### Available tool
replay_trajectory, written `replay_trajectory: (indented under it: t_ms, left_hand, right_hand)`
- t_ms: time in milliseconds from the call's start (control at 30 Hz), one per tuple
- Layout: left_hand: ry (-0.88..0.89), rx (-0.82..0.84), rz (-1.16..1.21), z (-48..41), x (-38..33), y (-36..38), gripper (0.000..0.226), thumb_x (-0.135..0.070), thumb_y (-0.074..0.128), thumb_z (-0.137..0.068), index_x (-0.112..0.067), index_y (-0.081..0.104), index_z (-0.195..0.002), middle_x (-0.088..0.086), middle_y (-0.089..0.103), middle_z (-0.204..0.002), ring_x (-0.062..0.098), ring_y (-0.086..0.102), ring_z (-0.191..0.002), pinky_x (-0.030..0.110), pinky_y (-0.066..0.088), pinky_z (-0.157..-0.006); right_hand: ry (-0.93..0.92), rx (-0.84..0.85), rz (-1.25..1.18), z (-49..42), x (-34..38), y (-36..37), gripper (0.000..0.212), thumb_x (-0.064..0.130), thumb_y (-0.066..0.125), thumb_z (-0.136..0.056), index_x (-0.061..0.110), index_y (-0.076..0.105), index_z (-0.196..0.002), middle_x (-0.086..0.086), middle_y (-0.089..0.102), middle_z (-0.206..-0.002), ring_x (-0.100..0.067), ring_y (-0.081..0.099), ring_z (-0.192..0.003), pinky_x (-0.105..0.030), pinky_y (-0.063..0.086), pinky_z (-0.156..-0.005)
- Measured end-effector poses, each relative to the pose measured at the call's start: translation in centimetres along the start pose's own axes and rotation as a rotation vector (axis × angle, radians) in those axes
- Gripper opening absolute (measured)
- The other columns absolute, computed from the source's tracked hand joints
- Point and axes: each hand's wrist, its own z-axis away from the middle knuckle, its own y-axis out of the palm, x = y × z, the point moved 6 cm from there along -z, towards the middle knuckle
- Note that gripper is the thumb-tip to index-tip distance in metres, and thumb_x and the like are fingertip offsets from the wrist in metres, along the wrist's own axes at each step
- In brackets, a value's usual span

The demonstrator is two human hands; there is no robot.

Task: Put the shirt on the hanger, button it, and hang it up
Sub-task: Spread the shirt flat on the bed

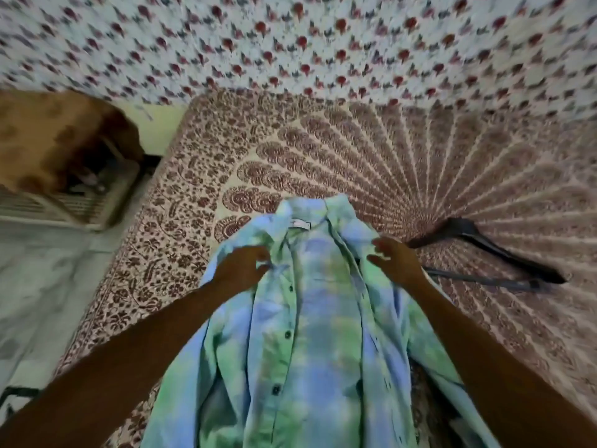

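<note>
A blue-and-green tie-dye shirt [310,334] lies face up and unbuttoned on the patterned bed cover, collar pointing away from me. My left hand [244,266] rests on the shirt's left front panel near the chest, its fingers curled over the cloth. My right hand [395,258] hovers over the shirt's right shoulder with relaxed, spread fingers, holding nothing. A black hanger [491,250] lies flat on the bed to the right of the shirt, just beyond my right hand.
The bed cover [355,150] with a brown mandala print spreads around the shirt. A floral cloth [290,37] hangs behind. A brown cushion [58,137] sits on a white rack at the left, past the bed's edge.
</note>
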Motion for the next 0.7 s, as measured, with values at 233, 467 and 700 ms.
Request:
replay_trajectory:
  t_ms: [233,467,700]
  left_hand:
    - [0.131,0.230,-0.083,12.2,2.8,13.1,0.048,-0.057,0.023,-0.094,-0.028,0.051,-0.119,0.007,0.070,-0.101,0.021,0.070,-0.089,0.024,0.054,-0.063]
    - [-0.068,0.173,0.390,12.3,1.7,16.2,0.063,0.000,0.049,-0.077,-0.036,0.043,-0.128,-0.004,0.041,-0.139,0.014,0.046,-0.124,0.021,0.040,-0.100]
    - [-0.191,0.067,0.695,16.0,2.2,14.1,0.037,-0.026,0.049,-0.086,-0.043,0.056,-0.118,-0.016,0.065,-0.114,0.006,0.063,-0.089,0.022,0.049,-0.078]
  right_hand:
    - [0.244,0.051,-0.116,8.5,-9.6,11.6,0.081,0.063,0.061,-0.069,0.002,0.055,-0.121,-0.024,0.060,-0.110,-0.040,0.058,-0.102,-0.046,0.047,-0.087]
    - [0.199,-0.252,-0.062,9.5,-7.2,11.1,0.029,0.019,0.048,-0.089,0.011,0.062,-0.113,-0.017,0.067,-0.083,-0.032,0.061,-0.075,-0.031,0.041,-0.056]
    - [-0.172,-0.079,0.053,13.0,-1.8,14.9,0.042,0.030,0.050,-0.087,0.012,0.052,-0.125,-0.012,0.062,-0.094,-0.027,0.059,-0.089,-0.031,0.044,-0.075]
